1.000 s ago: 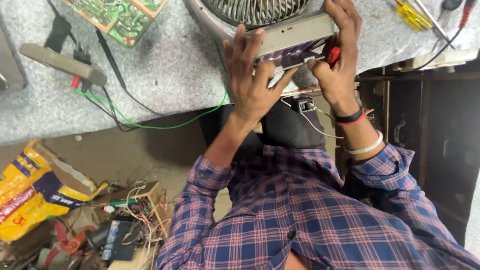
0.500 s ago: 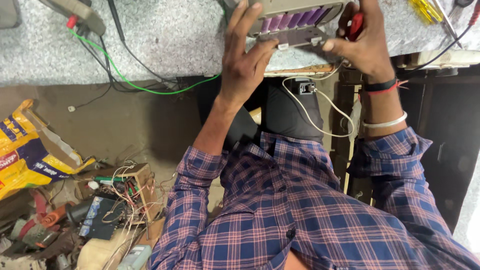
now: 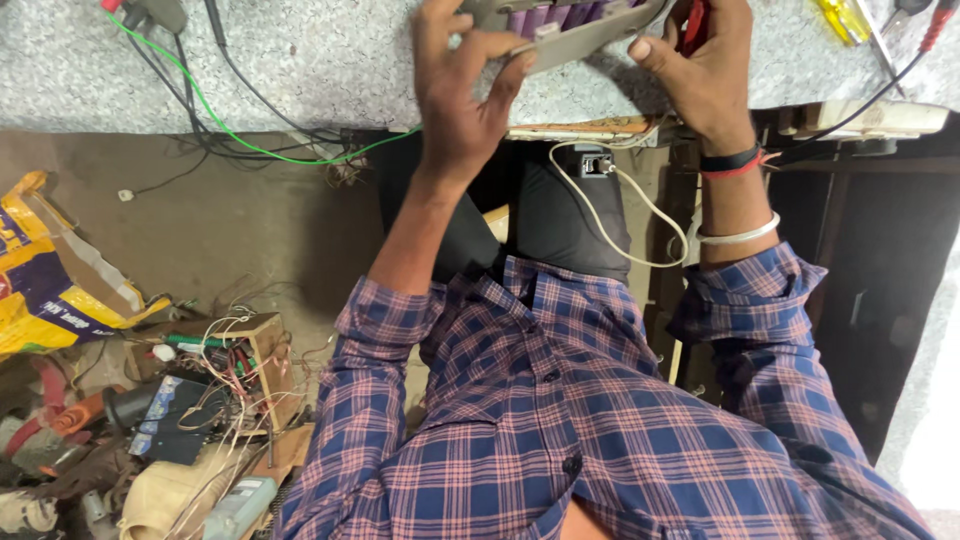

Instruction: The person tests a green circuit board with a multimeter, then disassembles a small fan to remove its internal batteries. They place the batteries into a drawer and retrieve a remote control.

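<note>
A grey case with a row of purple battery cells (image 3: pixel 570 22) lies at the near edge of the speckled workbench (image 3: pixel 330 70), partly cut off by the top of the view. My left hand (image 3: pixel 465 95) grips its left end, fingers spread over the casing. At the case's right end my right hand (image 3: pixel 700 70) presses a thumb on the casing and holds a red-handled tool (image 3: pixel 694 25) in its fingers. Most of the tool is hidden.
Green and black wires (image 3: pixel 230 125) trail over the bench edge at left. Yellow screwdrivers (image 3: pixel 845 20) lie at top right. A white cable (image 3: pixel 640 215) hangs under the bench. On the floor at left are a yellow bag (image 3: pixel 40 270) and tangled electronic scrap (image 3: pixel 200 400).
The view has tilted down, so the bench and case slid toward the top edge. Both hands keep their hold on the case; the fan grille seen earlier is out of view.
</note>
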Demonstrator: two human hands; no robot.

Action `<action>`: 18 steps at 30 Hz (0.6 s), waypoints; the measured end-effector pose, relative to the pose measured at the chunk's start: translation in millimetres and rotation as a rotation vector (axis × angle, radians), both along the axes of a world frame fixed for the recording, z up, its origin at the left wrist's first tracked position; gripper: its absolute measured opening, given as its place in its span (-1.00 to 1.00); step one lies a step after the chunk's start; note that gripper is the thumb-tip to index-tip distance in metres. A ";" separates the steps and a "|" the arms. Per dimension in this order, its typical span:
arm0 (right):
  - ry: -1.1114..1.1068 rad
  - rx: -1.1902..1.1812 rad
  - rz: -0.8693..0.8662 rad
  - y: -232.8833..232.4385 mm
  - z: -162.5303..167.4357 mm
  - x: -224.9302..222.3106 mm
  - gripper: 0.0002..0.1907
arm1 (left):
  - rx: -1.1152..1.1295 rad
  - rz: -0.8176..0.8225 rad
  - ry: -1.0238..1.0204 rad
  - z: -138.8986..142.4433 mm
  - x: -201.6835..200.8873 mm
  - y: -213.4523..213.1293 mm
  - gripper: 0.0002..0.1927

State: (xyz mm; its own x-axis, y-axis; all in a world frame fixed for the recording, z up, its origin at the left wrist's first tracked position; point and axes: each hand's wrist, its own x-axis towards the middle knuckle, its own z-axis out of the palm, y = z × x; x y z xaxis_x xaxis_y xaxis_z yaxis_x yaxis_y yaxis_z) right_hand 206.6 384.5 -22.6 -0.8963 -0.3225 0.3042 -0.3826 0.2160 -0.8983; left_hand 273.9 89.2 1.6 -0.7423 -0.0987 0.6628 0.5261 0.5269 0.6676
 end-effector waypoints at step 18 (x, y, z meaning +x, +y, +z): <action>0.261 0.333 -0.251 -8.0 7.5 13.7 -0.40 | -0.202 0.703 -0.121 -27.5 16.9 -93.3 -0.39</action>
State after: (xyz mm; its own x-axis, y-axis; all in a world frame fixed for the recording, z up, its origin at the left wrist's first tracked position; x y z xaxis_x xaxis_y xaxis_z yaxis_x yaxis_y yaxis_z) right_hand 220.3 376.5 -15.1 -0.8664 -0.2241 0.4463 -0.4852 0.5892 -0.6461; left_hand 290.8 -4.1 -25.9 -0.6181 -0.4620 0.6359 -0.0516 0.8311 0.5537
